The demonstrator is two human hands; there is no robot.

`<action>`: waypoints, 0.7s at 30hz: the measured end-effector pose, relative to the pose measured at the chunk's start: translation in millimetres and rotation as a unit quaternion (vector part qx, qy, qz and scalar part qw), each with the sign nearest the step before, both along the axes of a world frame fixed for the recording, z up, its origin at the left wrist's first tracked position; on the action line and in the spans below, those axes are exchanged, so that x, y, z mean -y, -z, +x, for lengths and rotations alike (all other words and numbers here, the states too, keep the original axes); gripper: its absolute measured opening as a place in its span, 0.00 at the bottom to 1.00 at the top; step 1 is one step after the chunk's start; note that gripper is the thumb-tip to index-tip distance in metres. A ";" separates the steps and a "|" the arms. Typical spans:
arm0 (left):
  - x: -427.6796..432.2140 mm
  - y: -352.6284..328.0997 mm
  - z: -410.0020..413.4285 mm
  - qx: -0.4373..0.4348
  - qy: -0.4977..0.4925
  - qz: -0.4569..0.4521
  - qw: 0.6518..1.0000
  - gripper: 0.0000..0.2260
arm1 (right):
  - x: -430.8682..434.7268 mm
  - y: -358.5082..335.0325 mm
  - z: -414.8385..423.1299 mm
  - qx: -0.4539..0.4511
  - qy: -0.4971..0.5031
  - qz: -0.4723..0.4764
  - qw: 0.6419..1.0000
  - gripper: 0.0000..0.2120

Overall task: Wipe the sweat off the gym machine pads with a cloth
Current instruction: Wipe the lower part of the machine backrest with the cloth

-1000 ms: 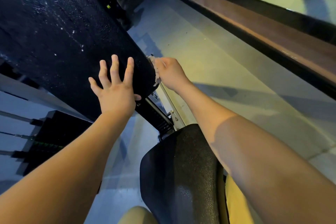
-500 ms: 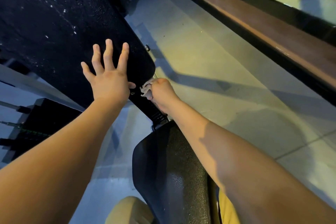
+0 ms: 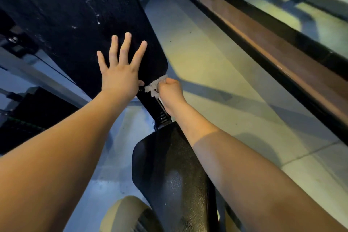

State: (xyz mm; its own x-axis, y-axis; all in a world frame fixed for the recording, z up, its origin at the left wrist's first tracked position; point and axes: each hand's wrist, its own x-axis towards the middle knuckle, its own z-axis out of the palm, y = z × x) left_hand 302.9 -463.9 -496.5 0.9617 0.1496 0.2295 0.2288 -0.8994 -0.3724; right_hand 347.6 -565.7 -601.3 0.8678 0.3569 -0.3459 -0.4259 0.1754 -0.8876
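The right hand (image 3: 170, 91) has slid down from the side of the back pad (image 3: 79, 24) to its lower corner, fist closed on a small pale cloth (image 3: 155, 85). The left hand (image 3: 120, 73) lies open, flat against the pad. The cloth looks soft, light, best bunched; most of it is hidden in the fist.

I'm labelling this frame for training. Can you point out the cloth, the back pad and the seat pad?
cloth (image 3: 155, 85), head view, bunched part by the right hand.
back pad (image 3: 75, 24), head view, speckled face.
seat pad (image 3: 173, 171), head view, top surface.
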 end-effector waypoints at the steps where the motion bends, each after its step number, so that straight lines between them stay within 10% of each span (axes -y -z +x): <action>1: -4.9 1.8 -7.3 0.007 0.013 0.009 1.000 0.50 | -8.0 3.8 -7.1 -0.004 -0.023 0.004 1.000 0.11; 21: -54.8 23.8 -51.3 0.008 -0.019 -0.046 0.999 0.47 | -22.8 -4.2 -21.4 -0.056 0.011 0.048 0.997 0.13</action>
